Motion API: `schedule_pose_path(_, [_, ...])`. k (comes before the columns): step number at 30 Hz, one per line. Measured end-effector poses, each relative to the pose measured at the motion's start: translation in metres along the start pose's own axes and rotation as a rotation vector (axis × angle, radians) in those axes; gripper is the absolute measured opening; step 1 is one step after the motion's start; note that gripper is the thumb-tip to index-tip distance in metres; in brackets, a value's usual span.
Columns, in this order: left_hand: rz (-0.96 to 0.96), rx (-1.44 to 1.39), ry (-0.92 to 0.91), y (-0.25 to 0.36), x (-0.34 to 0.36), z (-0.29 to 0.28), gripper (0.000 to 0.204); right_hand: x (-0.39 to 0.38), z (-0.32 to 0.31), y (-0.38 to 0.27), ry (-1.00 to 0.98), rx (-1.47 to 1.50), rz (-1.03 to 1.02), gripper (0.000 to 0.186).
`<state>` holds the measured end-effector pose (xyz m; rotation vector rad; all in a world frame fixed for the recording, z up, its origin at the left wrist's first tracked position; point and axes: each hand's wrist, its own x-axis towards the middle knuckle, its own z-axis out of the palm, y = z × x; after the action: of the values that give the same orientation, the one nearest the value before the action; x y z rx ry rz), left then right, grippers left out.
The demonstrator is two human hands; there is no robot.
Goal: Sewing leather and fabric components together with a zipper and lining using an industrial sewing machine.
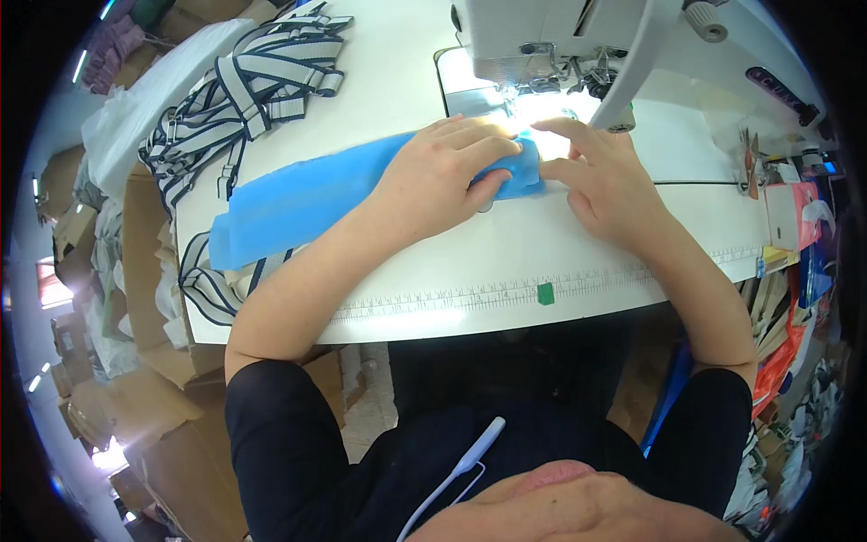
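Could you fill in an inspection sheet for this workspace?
Surface: white table, ruler strip with a green patch near its front edge.
Job's things: long blue cloth, its right end in front of the sewing machine, whose light is on.
Clutter: striped straps heaped at back left, more by the cloth's left end.
Hands: left hand on the cloth; right hand at its right end, fingers spread, contact unclear.
Cables: white cord over the person's dark shirt.
Surroundings: cardboard boxes at left; pink-and-white box at right.

Bare forearms (321, 275) converge forward. Left hand (438, 176) lies palm down, fingers bent; right hand (610, 181) angles leftward, thumb and fingers apart.
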<state>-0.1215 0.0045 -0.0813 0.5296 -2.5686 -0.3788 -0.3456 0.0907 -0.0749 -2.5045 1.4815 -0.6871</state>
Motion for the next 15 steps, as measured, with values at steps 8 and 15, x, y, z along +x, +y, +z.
schedule_pose_path(8, [0.002,-0.016,0.002,-0.0021,0.0004,0.0014,0.023,-0.0019,0.0044,0.0055,-0.025,-0.095,-0.030,0.033])
schedule_pose_path(15, [0.003,0.003,0.019,-0.0010,0.0016,0.0022,0.023,-0.0020,0.0045,0.0065,-0.039,-0.079,-0.020,0.034])
